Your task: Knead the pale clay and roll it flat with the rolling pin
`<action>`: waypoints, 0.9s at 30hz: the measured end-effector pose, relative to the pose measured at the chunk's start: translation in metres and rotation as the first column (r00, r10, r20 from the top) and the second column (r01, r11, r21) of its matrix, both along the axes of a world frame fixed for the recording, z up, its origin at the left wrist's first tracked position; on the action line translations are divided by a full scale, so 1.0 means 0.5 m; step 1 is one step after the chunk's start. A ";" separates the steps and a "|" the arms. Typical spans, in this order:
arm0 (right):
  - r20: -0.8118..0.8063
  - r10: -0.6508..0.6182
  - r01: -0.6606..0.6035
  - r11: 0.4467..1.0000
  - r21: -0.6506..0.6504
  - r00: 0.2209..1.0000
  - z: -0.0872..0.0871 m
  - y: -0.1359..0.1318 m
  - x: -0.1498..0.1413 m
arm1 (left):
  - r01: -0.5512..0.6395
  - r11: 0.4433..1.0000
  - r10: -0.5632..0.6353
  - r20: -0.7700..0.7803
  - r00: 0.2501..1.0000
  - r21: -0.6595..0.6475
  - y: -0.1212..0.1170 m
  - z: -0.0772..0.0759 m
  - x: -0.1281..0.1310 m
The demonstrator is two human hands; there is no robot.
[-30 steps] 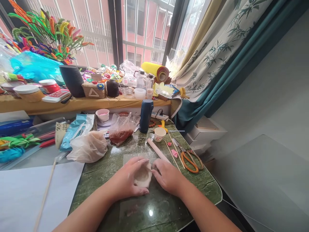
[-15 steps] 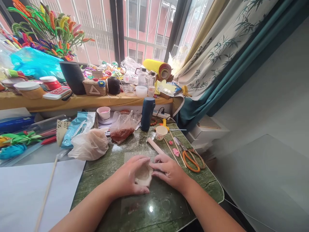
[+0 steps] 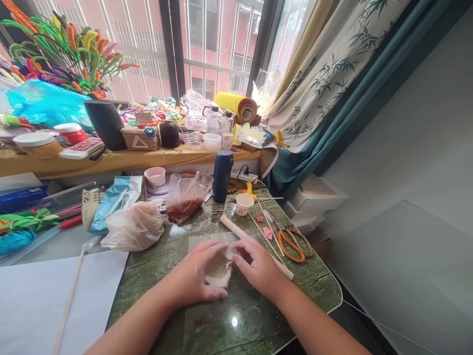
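A small whitish clay bowl (image 3: 218,274) with a hollow middle rests on a clear sheet (image 3: 210,318) on the green tabletop. My left hand (image 3: 202,270) curves around its left side, thumb along the near rim and fingers along the far one. On the right, my right hand (image 3: 254,264) has its thumb and fingertips at the bowl's right rim, which looks uneven there. A pale rolling pin (image 3: 231,227) lies slantwise, partly hidden behind my right hand and wrist.
Right of my hands lie orange-handled scissors (image 3: 293,244), thin sticks and pink scraps (image 3: 267,232). Behind stand a paper cup (image 3: 244,204), a dark blue bottle (image 3: 222,176) and a bag of reddish-brown material (image 3: 185,204). A crumpled plastic bag (image 3: 135,227) and white paper (image 3: 55,291) are leftward.
My right fingers have shifted along the bowl's right rim and are now bent in toward it. The rim there looks rougher. My left hand stays around the bowl.
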State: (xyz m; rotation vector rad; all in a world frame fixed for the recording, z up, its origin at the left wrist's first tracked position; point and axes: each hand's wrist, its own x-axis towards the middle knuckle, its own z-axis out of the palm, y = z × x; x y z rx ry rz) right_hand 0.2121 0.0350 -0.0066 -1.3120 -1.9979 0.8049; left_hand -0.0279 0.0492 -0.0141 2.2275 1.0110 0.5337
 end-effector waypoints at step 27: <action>0.531 0.121 0.100 0.924 -0.369 0.839 0.060 -0.011 -0.075 | -0.048 0.999 0.048 -0.013 0.999 -0.015 -0.013 0.019 0.014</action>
